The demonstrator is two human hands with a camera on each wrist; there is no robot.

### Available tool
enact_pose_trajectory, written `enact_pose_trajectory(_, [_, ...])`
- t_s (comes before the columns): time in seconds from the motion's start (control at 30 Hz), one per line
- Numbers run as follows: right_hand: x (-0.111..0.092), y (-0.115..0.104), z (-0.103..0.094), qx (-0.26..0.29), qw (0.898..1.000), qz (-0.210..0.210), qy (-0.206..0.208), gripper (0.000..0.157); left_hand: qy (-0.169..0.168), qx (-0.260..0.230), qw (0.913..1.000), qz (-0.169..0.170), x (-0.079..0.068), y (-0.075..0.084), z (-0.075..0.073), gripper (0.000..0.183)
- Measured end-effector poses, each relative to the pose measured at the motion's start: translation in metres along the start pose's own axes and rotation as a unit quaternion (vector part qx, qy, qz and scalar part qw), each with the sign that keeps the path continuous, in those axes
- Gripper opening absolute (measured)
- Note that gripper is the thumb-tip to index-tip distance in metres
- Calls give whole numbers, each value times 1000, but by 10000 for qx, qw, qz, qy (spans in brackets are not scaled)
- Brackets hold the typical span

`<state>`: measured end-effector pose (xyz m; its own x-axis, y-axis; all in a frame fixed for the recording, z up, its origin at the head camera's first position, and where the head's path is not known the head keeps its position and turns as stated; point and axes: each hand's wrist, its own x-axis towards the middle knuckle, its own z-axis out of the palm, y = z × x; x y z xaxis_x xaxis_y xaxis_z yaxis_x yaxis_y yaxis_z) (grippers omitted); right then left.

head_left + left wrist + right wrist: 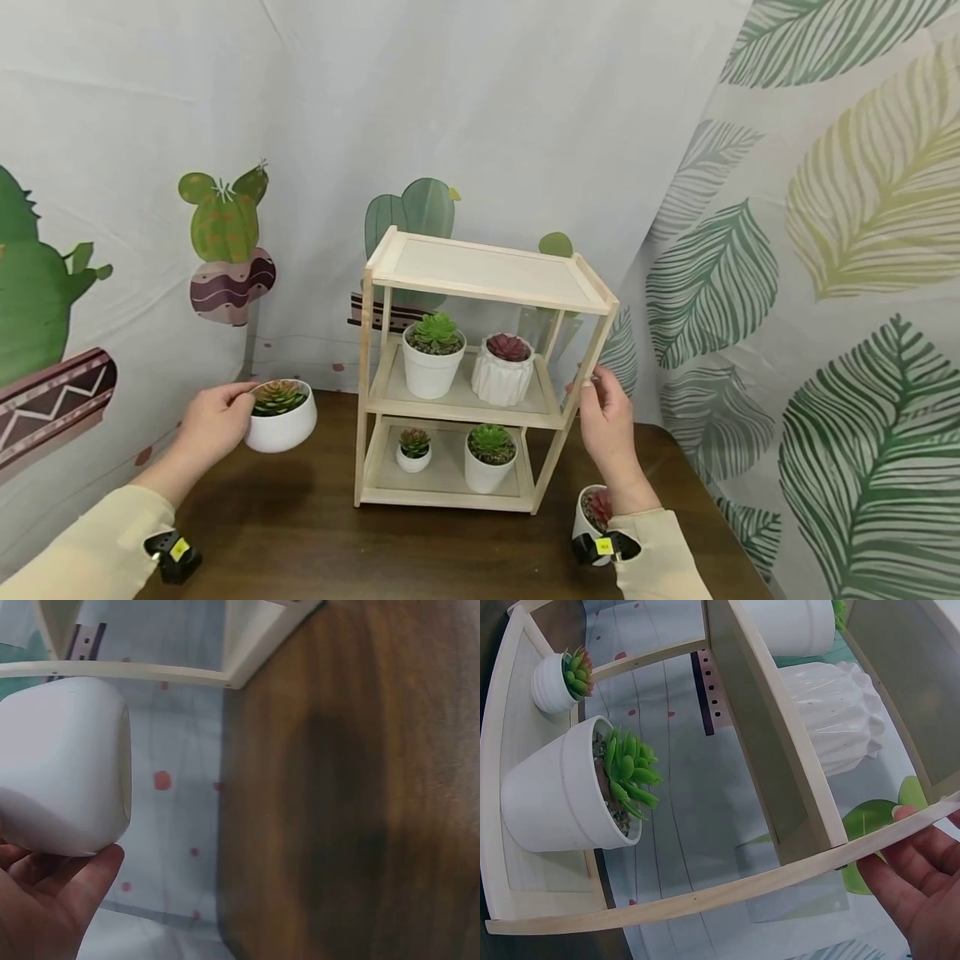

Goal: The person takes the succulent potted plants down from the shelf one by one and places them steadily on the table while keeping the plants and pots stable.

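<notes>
Two cream sleeves (82, 554) reach in from the bottom corners, each with a small black device (177, 558) strapped at the cuff. Just beside the right cuff, partly hidden by it, a white pot with a red succulent (584, 518) stands on the dark brown table (360, 554). A little farther in, the left hand (217, 423) holds a bowl-shaped white pot (282, 430) by its left side, thumb and fingers parted only as wide as their hold on the wall needs; the pot is roughly upright, raised above the table to the left of the wooden shelf, with a green and reddish succulent (278, 398) inside. The right hand (607, 421) grips the shelf's right front post, its thumb on the near side and fingers reaching behind, so the gap between them is narrow. The wooden shelf (487, 268) stands upright on the table between the hands. Its bottom tier bears a tiny white pot (413, 462) on the left and a tapered white pot (487, 476) on the right; the middle tier bears a plain white pot (431, 373) with a bright green succulent and, near it, a ridged white pot (501, 383) with a dark red one. Behind hangs pale cloth (487, 108) printed with cacti and leaves.
</notes>
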<state>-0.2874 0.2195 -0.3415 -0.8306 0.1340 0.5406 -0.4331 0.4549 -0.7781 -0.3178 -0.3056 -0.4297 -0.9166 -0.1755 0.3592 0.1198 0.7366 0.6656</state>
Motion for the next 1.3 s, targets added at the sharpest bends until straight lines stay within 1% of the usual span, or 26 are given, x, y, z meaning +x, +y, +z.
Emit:
enact_pose_trajectory(0.17, [1,1,0,4,10000,41,7,31,-12,-28,9999,-123,-6,-12,9,48])
enact_pose_trajectory(0.43, [1,0,0,-20,10000,-5,27,30,43,-54,9998,-189,-12,-26,19,48])
enact_pose_trajectory(0.67, [0,-4,-1,-49,10000,-19,15,30,134,-49,9996,-257,-18,-46,28,46])
enact_pose_trajectory(0.8, [1,-1,-1,-23,10000,25,-9,31,201,-35,9994,-287,-20,-57,33,46])
enact_pose_trajectory(0.97, [2,-1,0,-7,10000,68,-15,31,136,-24,9990,-426,-23,-63,35,48])
enact_pose_trajectory(1.17, [1,-2,0,-40,10000,74,-17,31,119,-9,9987,-497,-28,-71,37,48])
enact_pose_trajectory(1.3, [1,-2,-1,-33,10000,55,-7,31,46,-3,9982,-593,-29,-75,38,50])
